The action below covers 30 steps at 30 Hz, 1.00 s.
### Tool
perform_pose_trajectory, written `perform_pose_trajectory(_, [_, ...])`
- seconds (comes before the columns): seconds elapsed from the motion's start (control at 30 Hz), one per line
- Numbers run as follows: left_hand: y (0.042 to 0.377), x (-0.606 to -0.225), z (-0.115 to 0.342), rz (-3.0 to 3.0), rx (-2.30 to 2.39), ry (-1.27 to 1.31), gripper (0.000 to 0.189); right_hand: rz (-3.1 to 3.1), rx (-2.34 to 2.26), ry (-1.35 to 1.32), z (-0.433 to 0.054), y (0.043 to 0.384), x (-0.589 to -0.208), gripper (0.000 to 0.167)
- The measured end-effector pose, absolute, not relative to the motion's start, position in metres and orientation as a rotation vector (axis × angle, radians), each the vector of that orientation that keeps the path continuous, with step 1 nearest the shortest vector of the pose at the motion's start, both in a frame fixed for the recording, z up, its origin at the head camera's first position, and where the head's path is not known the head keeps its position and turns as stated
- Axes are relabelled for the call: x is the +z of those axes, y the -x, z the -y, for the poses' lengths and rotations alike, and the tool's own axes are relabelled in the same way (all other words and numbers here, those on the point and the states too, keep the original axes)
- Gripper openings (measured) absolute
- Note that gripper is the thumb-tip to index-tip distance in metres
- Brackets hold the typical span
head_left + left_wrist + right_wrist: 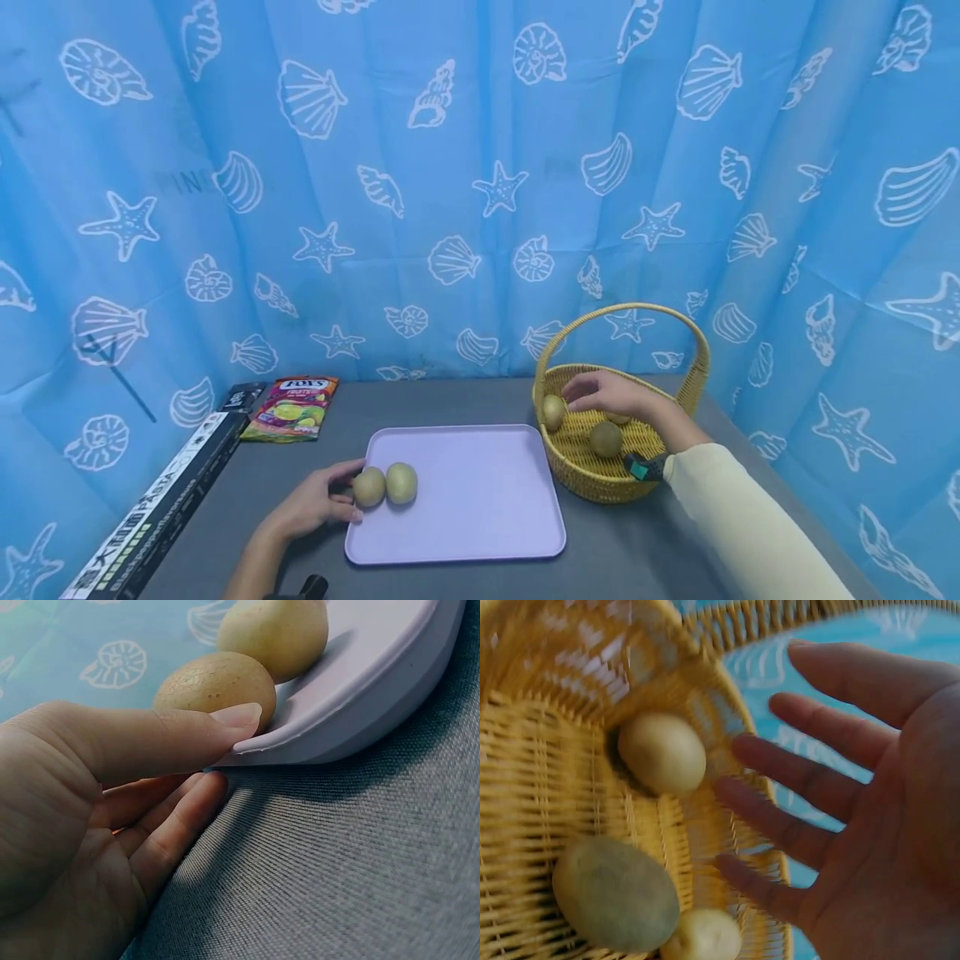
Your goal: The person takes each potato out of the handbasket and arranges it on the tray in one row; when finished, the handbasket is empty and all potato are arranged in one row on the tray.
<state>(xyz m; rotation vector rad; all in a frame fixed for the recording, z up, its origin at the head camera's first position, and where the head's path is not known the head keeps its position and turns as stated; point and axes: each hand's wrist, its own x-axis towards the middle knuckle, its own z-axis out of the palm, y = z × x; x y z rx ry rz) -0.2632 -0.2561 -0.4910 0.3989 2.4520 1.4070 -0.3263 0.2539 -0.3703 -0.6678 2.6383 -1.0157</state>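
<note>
My left hand (311,502) is at the left edge of the lilac tray (480,500), beside a brownish potato (368,487). In the left wrist view its thumb (187,739) overlaps that potato and the tray rim; whether it touches either is unclear. A greener potato (402,483) lies right beside the first on the tray. My right hand (611,393) reaches over the wicker basket (592,487), fingers spread apart in the right wrist view. A potato (662,754) sits by the basket wall near its fingertips. A darker potato (615,894) and a paler one (703,936) lie lower in that view.
The basket's tall handle (626,307) arches above the right hand. At the back left are a candy bag (292,408) and a small black packet (243,397). A long black-and-white pasta box (157,508) runs along the left side. A blue shell-patterned curtain (480,208) encloses the grey table.
</note>
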Motion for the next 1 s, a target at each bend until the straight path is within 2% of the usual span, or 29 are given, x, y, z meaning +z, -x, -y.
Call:
perform_pose_trajectory(0.3, [0.263,-0.489,0.255,-2.450,1.411,-0.379,0.087,-2.496,-0.931,0.393,-0.269,0.330,-0.389,0.043])
perform_pose_trajectory(0.57, [0.263,-0.491,0.256,-2.438,1.421,-0.401,0.087,-2.448,-0.913,0.217,-0.272,0.325,-0.402,0.029])
perform_pose_trajectory(0.8, [0.263,-0.491,0.257,-2.435,1.422,-0.404,0.086,-2.517,-0.788,0.274,-0.268,0.324,-0.401,0.027])
perform_pose_trajectory(1.0, [0.263,-0.490,0.257,-2.438,1.418,-0.410,0.086,-2.540,-0.862,0.289,-0.267,0.324,-0.399,0.028])
